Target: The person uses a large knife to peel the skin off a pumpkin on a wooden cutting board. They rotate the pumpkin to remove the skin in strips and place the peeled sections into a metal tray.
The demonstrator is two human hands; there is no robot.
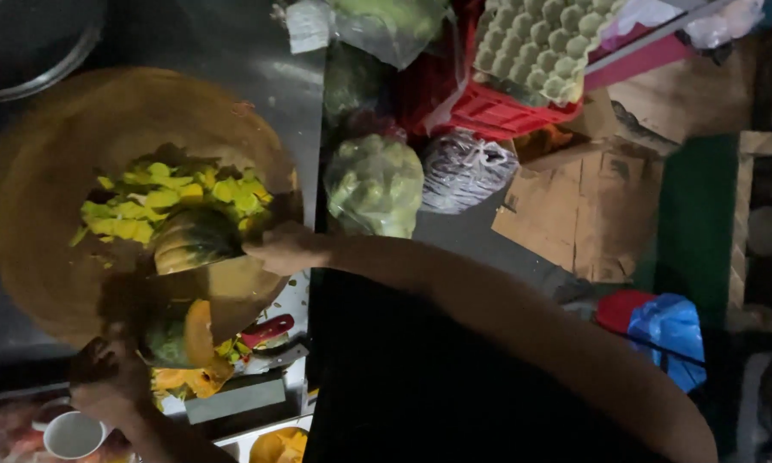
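**Pumpkin under both hands on the round board**

At the near left, the left hand (103, 369) curls against a cut pumpkin piece (180, 336) at the chopping board's (43, 197) near edge; whether it truly clasps it I cannot tell. Further right, the right hand (287, 249) presses on a pumpkin wedge (193, 240), mid-board, just near of the chopped yellow-green pieces (163, 201). The wedge looks dark green-skinned with orange flesh: likely heavy, stiff, slick on cut faces, best gripped by the rind. A red-handled knife (270, 330) lies nearby.
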